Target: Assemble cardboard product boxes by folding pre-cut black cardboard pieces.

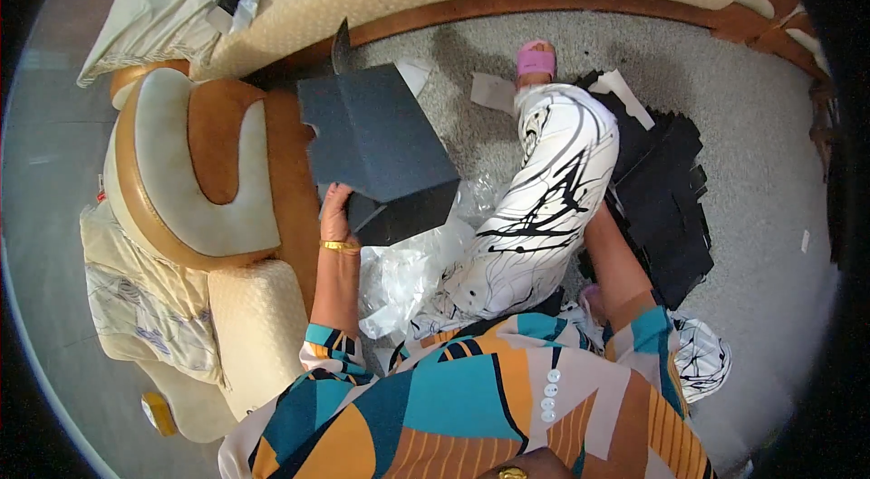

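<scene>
Left hand (334, 212) grips the near corner of 1 dark box (381, 135) extending ahead; right hand hidden, grip unclear.

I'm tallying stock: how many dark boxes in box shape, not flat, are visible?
1: the dark box in the left hand, beside the sofa arm. The black pile right of the leg looks flat; others may be hidden.

Dark, angular box (376, 139), tilted, one edge notched

L fingers (339, 193) hold dk box (381, 139) nr sofa arm (213, 157).
</scene>
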Demonstrator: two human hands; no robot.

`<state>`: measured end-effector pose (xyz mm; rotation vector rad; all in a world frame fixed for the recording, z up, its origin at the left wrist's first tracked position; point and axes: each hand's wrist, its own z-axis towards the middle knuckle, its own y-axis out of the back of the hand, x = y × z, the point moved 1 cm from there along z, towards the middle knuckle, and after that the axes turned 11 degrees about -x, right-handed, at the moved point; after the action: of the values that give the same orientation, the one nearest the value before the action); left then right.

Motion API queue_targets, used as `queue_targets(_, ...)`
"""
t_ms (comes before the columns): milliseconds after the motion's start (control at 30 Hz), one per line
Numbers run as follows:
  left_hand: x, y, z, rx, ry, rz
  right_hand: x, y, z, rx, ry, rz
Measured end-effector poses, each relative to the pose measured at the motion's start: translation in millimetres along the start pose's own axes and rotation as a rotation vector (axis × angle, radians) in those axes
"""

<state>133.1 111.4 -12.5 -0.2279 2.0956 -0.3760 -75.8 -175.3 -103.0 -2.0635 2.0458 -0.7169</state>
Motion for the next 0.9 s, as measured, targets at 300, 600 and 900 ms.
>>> queue_targets(300, -26.2, -156.8, -77.5, 0.429, -0.257, -0.133, 54.2, 73.5, -88.2, -0.049, 0.721, -0.963)
queue_targets(600, 73.6, -256.0, -142.6, 0.604, -0.331, 0.040, 52.6, 69.9, -253.0, 0.038, 1.015, -0.277)
queue_targets(900, 117.7, -225.4, -176.6, 0.660, -0.621, 0.372, -0.2, 78.8, -167.6, -0.181, 0.664, 0.151)
